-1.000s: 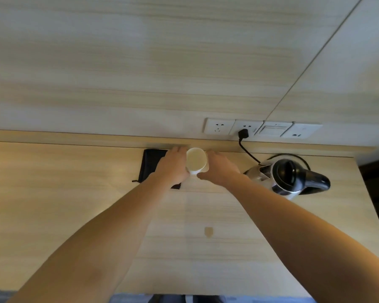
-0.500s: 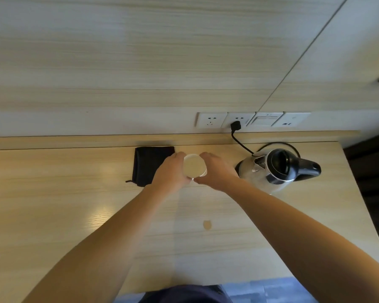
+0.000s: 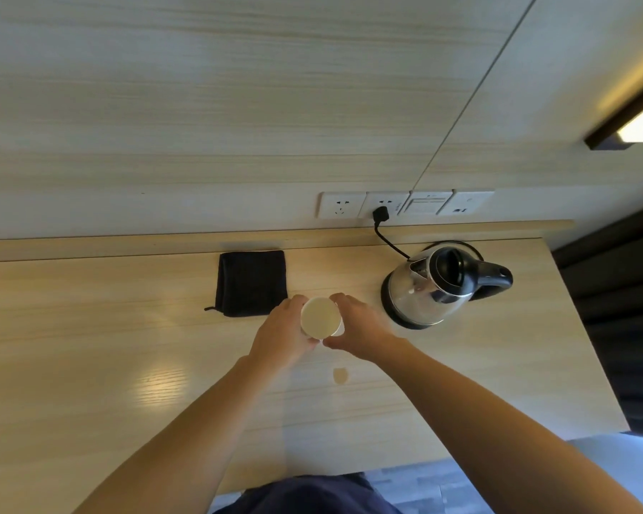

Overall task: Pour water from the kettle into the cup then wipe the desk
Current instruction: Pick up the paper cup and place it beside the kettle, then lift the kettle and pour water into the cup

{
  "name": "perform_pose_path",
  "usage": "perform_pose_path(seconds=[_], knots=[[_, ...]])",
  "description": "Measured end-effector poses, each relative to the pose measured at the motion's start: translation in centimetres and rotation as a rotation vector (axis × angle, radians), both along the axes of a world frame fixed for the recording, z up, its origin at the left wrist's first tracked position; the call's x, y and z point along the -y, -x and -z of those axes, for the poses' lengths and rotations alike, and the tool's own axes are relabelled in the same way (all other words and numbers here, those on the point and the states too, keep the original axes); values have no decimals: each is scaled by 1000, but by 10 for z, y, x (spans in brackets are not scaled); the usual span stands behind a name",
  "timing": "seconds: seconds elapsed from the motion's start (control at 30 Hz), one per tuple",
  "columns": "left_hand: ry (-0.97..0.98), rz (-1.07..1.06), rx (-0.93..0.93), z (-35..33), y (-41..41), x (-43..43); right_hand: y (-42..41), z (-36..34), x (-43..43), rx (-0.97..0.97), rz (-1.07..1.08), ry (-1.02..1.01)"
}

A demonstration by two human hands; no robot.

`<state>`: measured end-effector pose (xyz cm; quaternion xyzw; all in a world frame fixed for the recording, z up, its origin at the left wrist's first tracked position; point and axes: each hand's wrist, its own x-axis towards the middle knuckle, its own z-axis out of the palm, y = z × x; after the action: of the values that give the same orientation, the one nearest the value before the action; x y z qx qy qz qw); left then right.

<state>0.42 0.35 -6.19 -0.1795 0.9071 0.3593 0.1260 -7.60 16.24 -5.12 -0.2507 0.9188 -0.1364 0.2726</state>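
Head view: both hands wrap a white cup (image 3: 320, 317) from either side, the left hand (image 3: 281, 337) curled on its left wall and the right hand (image 3: 361, 333) curled on its right, thumbs meeting at the near rim. The cup sits around the middle of the counter (image 3: 90, 365), somewhat nearer the back edge; whether it rests on the surface or is just above it cannot be told. Its inside looks pale and dry, though water would be hard to see from above.

The kettle (image 3: 438, 287) stands on its base near the back right corner, well apart from the cup, lid shut, untouched, its cord (image 3: 390, 244) running to a wall socket (image 3: 381, 213). A folded black cloth (image 3: 251, 281) lies flat by the back edge, just left of the cup and beyond the left hand. A small pale mark (image 3: 340, 375) shows on the counter nearer the front edge.

By these signs the task is at its start: the cup is being placed, no pour is under way, and both pouring and wiping are left to do.
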Motion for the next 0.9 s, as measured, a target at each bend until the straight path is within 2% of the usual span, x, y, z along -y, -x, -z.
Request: perform_pose_path(seconds=[0.2, 0.3, 0.5, 0.6, 0.67, 0.73, 0.9], knots=[[10, 63, -15, -7, -9, 10, -5, 0, -13, 19, 56, -19], [46, 94, -80, -17, -16, 19, -10, -17, -32, 14, 114, 34], [22, 138, -244, -49, -7, -9, -3, -87, -94, -182, 220, 208], [-27, 182, -244, -58, 9, -45, 22, -118, -132, -302, 268, 330], [-49, 198, -219, -57, 22, -71, 46, -125, -155, -354, 313, 331], [-88, 174, -194, -53, 35, -97, 75, -121, -176, -326, 353, 281], [-251, -42, -182, -33, 65, -157, 129, -96, -208, -106, 276, 207]])
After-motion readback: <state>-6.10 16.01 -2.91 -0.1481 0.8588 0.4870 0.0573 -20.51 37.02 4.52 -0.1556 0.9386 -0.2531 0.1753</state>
